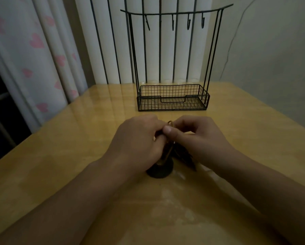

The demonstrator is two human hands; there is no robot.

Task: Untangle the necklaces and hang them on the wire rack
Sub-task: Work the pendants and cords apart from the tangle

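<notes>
A tangle of necklaces [168,151] hangs between my two hands above the wooden table [77,156]. A gold loop shows at the top, a dark round pendant [160,171] rests on the table below, and a dark leaf-like piece [185,156] hangs to the right. My left hand [137,138] and my right hand [197,135] meet at the top of the tangle, both pinching it with curled fingers. The black wire rack [172,98] stands behind them, its top bar carrying several bare hooks [188,23].
The rack's mesh basket holds nothing. A white radiator [112,41] and a heart-patterned curtain [33,50] rise behind the table's far left edge. A pale wall [271,50] is at the right.
</notes>
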